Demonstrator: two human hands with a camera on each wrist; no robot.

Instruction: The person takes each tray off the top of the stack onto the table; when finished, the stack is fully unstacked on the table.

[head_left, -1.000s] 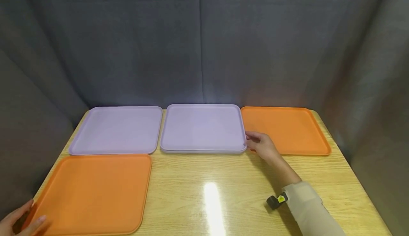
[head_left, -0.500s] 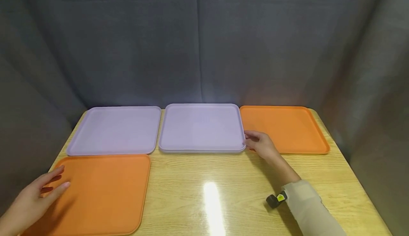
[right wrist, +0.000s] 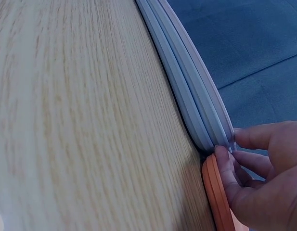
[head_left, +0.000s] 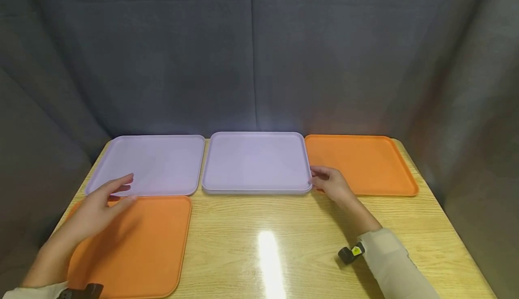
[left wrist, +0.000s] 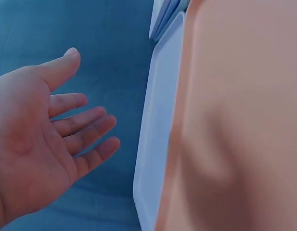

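Observation:
In the head view my left hand (head_left: 121,188) hovers, fingers spread, over the far edge of the front-left orange tray (head_left: 134,245), just short of the left lilac tray (head_left: 154,161). The left wrist view shows this left hand (left wrist: 76,115) open and holding nothing, beside the lilac tray (left wrist: 158,120) and the orange tray (left wrist: 239,115). My right hand (head_left: 318,179) is at the front right corner of the middle stack of lilac trays (head_left: 255,161). In the right wrist view the right hand (right wrist: 235,147) pinches the stack (right wrist: 187,86) at its top rim.
A second orange tray (head_left: 361,164) lies at the back right, its edge (right wrist: 218,197) touching my right fingers. The wooden table (head_left: 284,245) shows bare wood at the front middle and right. A grey cloth backdrop (head_left: 259,56) encloses the back and sides.
My left hand has moved from the table's front left corner forward and right across the orange tray towards the left lilac tray. My right hand has stayed at the stack's corner.

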